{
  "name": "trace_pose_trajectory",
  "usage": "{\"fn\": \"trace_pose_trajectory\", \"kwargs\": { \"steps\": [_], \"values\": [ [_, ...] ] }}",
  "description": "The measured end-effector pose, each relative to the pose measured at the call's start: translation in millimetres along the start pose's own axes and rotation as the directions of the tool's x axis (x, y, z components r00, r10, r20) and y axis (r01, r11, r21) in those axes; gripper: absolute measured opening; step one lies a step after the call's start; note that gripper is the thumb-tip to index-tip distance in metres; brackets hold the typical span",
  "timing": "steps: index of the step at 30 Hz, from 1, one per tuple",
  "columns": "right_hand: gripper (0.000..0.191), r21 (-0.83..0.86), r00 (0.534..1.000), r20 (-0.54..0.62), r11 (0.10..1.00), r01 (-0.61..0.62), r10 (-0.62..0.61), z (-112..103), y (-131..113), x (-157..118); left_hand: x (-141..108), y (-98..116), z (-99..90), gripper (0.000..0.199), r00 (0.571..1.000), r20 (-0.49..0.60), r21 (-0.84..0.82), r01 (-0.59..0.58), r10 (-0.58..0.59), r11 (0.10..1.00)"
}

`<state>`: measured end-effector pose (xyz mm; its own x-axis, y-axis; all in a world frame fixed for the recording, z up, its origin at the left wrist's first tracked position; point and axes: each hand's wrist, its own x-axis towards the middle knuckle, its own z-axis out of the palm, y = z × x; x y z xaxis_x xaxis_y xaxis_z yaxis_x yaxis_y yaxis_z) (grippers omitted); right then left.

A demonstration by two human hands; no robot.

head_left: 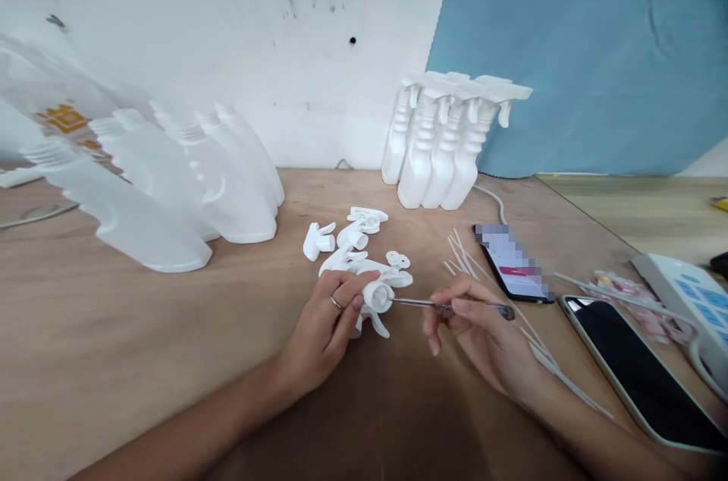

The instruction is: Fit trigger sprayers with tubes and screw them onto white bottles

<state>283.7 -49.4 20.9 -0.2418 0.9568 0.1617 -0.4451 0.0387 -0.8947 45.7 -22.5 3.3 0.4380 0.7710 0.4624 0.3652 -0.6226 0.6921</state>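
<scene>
My left hand (327,322), with a ring on one finger, closes round a white trigger spray head (378,297) whose round collar faces right. In my right hand (478,329) is a thin metal tool (418,303), held like a pen. Its tip reaches the collar opening; whether it touches the inside I cannot tell. More white spray heads (358,231) lie loose just behind my left hand. Small white washers (397,259) rest beside them. Thin white dip tubes (463,253) lie on the table behind and under my right hand.
White bottles without heads (227,177) stand at the left, near a clear plastic bag (51,94). Several bottles with spray heads (437,155) stand by the wall. Two phones (642,367), a power strip (691,299) and cables lie on the right of the wooden table (171,329).
</scene>
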Motion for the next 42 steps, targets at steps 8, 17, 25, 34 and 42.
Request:
{"fn": "trace_pose_trajectory", "kwargs": {
  "steps": [8, 17, 25, 34, 42],
  "values": [
    [0.015, 0.068, 0.995, -0.05, 0.994, -0.085, 0.089, -1, 1, 2, -1, -1, 2.9, 0.039, 0.998, -0.001, -0.05, 0.055, -0.055, 0.997],
    [0.015, -0.021, 1.0, -0.018, 1.0, -0.009, 0.009, 0, 7, -1, -1, -4, 2.5, 0.036, 0.996, -0.008, -0.053, 0.087, -0.087, 0.995],
    [0.025, -0.623, 0.946, 0.295, 0.724, 0.296, -0.133, -2, 4, -12, 1, -5, 2.3, 0.034, 0.99, -0.047, -0.08, 0.129, -0.133, 0.988],
    [0.025, -0.837, 0.906, 0.224, 0.406, 0.367, -0.358, -18, -4, -3, 0, -7, 0.9, 0.036, 0.966, -0.088, -0.145, 0.231, -0.245, 0.962],
    [0.022, -0.792, 0.954, -0.056, 0.594, 0.138, -0.296, -26, -2, 5, -1, -6, 1.7, 0.039, 0.934, -0.088, -0.204, 0.324, -0.347, 0.924]
  ]
}}
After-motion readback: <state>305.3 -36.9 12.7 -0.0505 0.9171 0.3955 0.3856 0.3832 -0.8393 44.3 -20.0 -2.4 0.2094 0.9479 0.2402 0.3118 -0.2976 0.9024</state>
